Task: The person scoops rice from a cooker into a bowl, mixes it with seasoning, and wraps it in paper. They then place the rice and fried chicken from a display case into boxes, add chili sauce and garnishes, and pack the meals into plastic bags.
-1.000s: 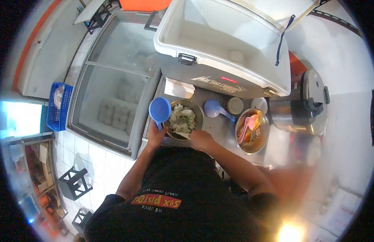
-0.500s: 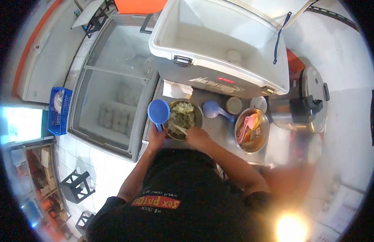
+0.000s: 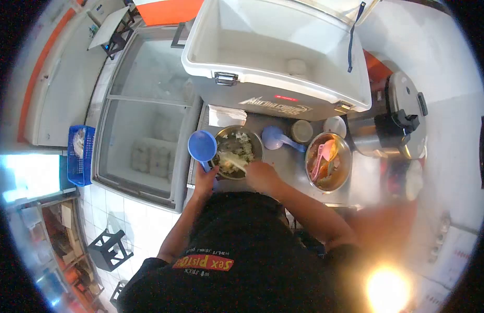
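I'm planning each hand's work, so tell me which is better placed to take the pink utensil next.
Right, most likely: the right hand is nearer the pink utensil, though it would first have to release the pale spatula. The left hand is farther away, gripping a blue ladle.

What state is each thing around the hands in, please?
Left hand: closed on the blue ladle
Right hand: closed on the pale spatula, blurred
Mixing bowl: partly filled, pale food inside
Second bowl: holding food and a pink utensil
Second ladle: lying on the counter
Cooler: open
Freezer: glass top apparently closed
Large pot: lid down
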{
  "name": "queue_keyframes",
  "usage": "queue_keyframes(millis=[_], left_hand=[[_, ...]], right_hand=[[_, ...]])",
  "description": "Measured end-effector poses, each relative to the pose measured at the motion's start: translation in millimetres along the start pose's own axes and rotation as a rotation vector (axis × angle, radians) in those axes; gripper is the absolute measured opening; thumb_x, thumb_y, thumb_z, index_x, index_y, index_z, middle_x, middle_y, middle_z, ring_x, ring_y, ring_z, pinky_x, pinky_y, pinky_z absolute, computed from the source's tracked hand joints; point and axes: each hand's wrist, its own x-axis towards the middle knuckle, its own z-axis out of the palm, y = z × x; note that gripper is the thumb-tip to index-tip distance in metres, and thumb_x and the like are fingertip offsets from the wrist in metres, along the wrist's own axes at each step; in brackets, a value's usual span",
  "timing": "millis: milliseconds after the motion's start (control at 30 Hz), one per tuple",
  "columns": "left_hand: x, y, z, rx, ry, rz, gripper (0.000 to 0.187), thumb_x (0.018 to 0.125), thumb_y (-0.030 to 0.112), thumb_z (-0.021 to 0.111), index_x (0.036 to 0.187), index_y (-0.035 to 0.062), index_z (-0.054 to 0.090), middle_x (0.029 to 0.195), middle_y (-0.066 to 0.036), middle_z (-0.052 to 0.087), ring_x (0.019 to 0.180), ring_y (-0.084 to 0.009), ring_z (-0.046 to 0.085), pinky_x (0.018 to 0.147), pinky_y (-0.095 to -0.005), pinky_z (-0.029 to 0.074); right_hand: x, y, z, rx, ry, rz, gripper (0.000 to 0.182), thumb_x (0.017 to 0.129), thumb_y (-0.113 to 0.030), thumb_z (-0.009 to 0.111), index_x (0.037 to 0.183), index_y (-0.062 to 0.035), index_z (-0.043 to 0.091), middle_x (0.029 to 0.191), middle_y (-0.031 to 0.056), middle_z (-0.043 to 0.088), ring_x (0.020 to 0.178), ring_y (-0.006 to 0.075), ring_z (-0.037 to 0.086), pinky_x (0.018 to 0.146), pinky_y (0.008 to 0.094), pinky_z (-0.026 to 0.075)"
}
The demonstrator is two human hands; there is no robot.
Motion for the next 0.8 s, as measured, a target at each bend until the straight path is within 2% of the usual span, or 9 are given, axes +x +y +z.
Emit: queue_keyframes(millis=[133, 200, 300, 433, 500, 600, 667, 700, 800], left_hand=[[-5, 9, 4, 0.022, 0.004, -0.076, 0.055, 0.084, -0.002, 0.065, 0.135, 0.0036, 0.044, 0.120, -0.007, 0.058, 0.107, -0.0186, 0.057, 0.093, -0.0337, 0.046], [3, -1, 2, 0.073, -0.030, -0.068, 0.056, 0.084, -0.002, 0.065, 0.135, 0.0035, 0.044, 0.121, -0.007, 0.058, 0.107, -0.0190, 0.057, 0.093, -0.0340, 0.046], [6, -17, -2, 0.034, -0.048, 0.078, 0.055, 0.084, -0.002, 0.065, 0.135, 0.0032, 0.044, 0.121, -0.007, 0.057, 0.107, -0.0197, 0.057, 0.093, -0.0347, 0.046], [-1, -12, 5, 0.020, -0.028, -0.039, 0.055, 0.084, -0.002, 0.065, 0.135, 0.0031, 0.044, 0.121, -0.008, 0.058, 0.107, -0.0197, 0.057, 0.092, -0.0336, 0.046], [-4, -10, 8, -0.039, -0.006, -0.058, 0.055, 0.084, -0.002, 0.065, 0.134, 0.0030, 0.044, 0.121, -0.008, 0.058, 0.107, -0.0197, 0.057, 0.092, -0.0331, 0.046], [3, -12, 8, 0.042, -0.030, -0.071, 0.054, 0.084, -0.002, 0.065, 0.134, 0.0028, 0.044, 0.120, -0.009, 0.058, 0.108, -0.0198, 0.057, 0.092, -0.0328, 0.047], [5, -23, 8, 0.103, -0.005, 0.093, 0.051, 0.086, 0.001, 0.065, 0.133, 0.0027, 0.045, 0.118, -0.008, 0.059, 0.105, -0.0198, 0.057, 0.091, -0.0331, 0.047], [6, -24, 8, 0.098, -0.001, 0.096, 0.051, 0.086, 0.001, 0.065, 0.133, 0.0027, 0.045, 0.118, -0.008, 0.059, 0.105, -0.0198, 0.057, 0.091, -0.0331, 0.047], [1, -12, 4, 0.211, 0.032, 0.073, 0.048, 0.088, 0.004, 0.064, 0.133, 0.0025, 0.046, 0.117, -0.007, 0.059, 0.103, -0.0195, 0.057, 0.090, -0.0339, 0.047]], right_hand=[[-1, -7, 27, 0.050, -0.010, 0.066, 0.023, 0.080, -0.018, 0.064, 0.096, -0.0032, 0.070, 0.083, 0.0214, 0.067, 0.087, 0.0388, 0.067, 0.076, 0.0509, 0.053], [16, 6, 32, 0.142, 0.166, 0.127, 0.020, 0.081, -0.019, 0.065, 0.089, -0.0021, 0.071, 0.085, 0.0216, 0.068, 0.087, 0.0394, 0.067, 0.077, 0.0523, 0.053], [31, 25, 15, 0.162, 0.142, 0.225, 0.020, 0.081, -0.020, 0.064, 0.085, -0.0010, 0.070, 0.088, 0.0243, 0.068, 0.086, 0.0411, 0.066, 0.077, 0.0523, 0.052], [19, 28, -15, 0.174, 0.085, 0.179, 0.021, 0.082, -0.020, 0.064, 0.081, -0.0002, 0.069, 0.088, 0.0254, 0.067, 0.085, 0.0428, 0.065, 0.077, 0.0521, 0.051], [8, 26, -30, -0.028, 0.260, -0.062, 0.022, 0.084, -0.021, 0.062, 0.082, -0.0007, 0.070, 0.085, 0.0263, 0.066, 0.083, 0.0438, 0.065, 0.076, 0.0513, 0.051], [54, 46, 11, 0.178, 0.166, 0.150, 0.024, 0.085, -0.021, 0.061, 0.082, 0.0011, 0.070, 0.084, 0.0274, 0.066, 0.081, 0.0452, 0.064, 0.076, 0.0515, 0.051], [53, 25, 29, 0.269, 0.227, 0.083, 0.024, 0.085, -0.020, 0.060, 0.081, 0.0018, 0.069, 0.084, 0.0278, 0.065, 0.081, 0.0454, 0.064, 0.076, 0.0514, 0.051], [52, 18, 31, 0.356, 0.281, 0.007, 0.025, 0.086, -0.020, 0.059, 0.081, 0.0024, 0.069, 0.084, 0.0283, 0.065, 0.081, 0.0456, 0.064, 0.076, 0.0513, 0.051], [16, 0, 13, 0.198, 0.147, 0.031, 0.022, 0.086, -0.018, 0.057, 0.090, -0.0010, 0.070, 0.086, 0.0268, 0.066, 0.085, 0.0433, 0.066, 0.077, 0.0509, 0.052]])
